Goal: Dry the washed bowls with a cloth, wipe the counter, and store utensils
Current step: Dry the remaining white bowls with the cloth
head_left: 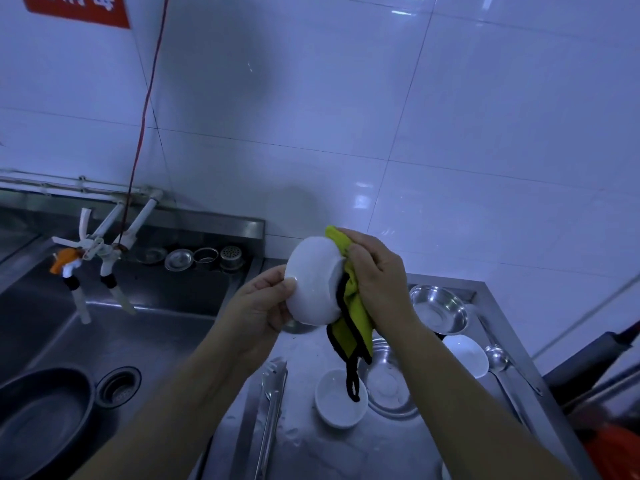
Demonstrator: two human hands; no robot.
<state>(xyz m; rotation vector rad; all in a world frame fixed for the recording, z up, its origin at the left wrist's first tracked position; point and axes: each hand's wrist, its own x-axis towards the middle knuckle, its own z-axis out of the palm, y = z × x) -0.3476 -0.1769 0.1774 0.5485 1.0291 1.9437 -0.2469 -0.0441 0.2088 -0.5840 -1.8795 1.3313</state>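
My left hand (258, 303) grips a white bowl (313, 280) by its rim, held up above the steel counter (381, 445) with its underside facing me. My right hand (375, 271) presses a yellow cloth with black edging (351, 320) against the bowl's right side; the cloth's loose end hangs down. Below on the counter sit a small white bowl (341, 398), a steel bowl (388, 382), another steel bowl (438, 308) and a white bowl (465, 355). Metal tongs (272, 403) lie to the left, a steel ladle (498, 362) to the right.
A steel sink (138, 327) lies to the left with a dark pan (41, 420) in it, a drain (117, 381) and taps (104, 251) above. Strainer parts (204, 258) sit on the sink's back ledge. A white tiled wall stands behind.
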